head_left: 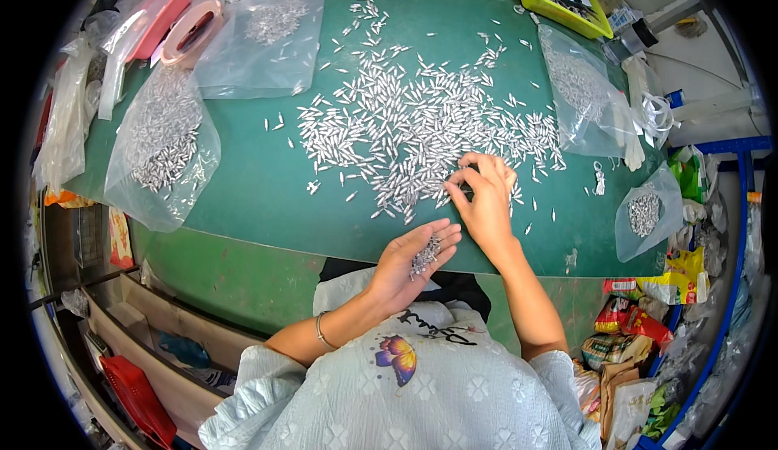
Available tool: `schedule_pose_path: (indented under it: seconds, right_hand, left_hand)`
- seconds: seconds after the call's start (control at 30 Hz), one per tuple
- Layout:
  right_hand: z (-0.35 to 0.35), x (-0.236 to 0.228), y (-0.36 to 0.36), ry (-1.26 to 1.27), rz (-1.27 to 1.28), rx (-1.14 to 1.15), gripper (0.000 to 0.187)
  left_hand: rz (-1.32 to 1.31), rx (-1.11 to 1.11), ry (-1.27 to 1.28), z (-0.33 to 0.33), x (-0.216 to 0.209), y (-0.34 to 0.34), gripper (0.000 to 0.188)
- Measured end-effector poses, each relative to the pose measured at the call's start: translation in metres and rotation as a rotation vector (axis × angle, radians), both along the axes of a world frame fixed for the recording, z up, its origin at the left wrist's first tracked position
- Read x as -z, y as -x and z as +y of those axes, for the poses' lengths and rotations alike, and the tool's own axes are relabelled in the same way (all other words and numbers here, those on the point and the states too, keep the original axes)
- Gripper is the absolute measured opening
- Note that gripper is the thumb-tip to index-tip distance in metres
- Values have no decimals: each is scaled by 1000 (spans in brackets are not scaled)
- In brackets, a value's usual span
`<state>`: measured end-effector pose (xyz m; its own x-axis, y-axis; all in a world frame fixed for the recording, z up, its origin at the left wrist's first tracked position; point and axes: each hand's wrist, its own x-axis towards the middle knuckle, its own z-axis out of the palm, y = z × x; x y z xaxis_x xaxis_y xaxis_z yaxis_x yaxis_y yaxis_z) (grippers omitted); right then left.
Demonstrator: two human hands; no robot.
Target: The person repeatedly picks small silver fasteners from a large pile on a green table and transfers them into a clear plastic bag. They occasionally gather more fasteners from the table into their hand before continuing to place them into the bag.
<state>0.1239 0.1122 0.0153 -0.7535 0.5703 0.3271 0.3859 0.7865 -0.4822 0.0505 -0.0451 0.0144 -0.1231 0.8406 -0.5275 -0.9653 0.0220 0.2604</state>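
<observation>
A wide spread of small silver spindle-shaped metal pieces lies loose on the green table. My left hand is cupped palm up at the table's near edge, holding a little heap of small grey metal parts. At the near right side of the spread, my right hand is bent down with thumb and forefinger drawn together among the pieces. Whatever sits between those fingertips is too small to make out. The two hands are close but apart.
Clear plastic bags of metal parts lie at left, back left, right and near right. A yellow-green basket stands at the back right. Pink trays line the far left. An open drawer is below left.
</observation>
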Motion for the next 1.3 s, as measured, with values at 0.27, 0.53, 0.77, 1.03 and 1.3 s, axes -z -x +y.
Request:
schedule_pose_path:
  seconds: [0.27, 0.53, 0.77, 1.03, 1.3]
  right_hand:
    - [1, -1, -8, 55, -16, 1, 17]
    - [1, 6, -4, -152, -46, 14, 14]
    - [10, 7, -4, -108, -54, -70, 11]
    - [11, 5, -10, -81, -43, -105, 14]
    - [17, 3, -13, -68, -76, -120, 14]
  left_hand:
    - [-8, -39, -35, 3, -3, 2, 45]
    - [-17, -37, -35, -1, -2, 3, 45]
    - [-42, -19, -41, -1, -3, 5, 45]
    - [-53, -19, -30, -2, -4, 5, 44]
    - [-49, -17, -30, -2, -2, 4, 43]
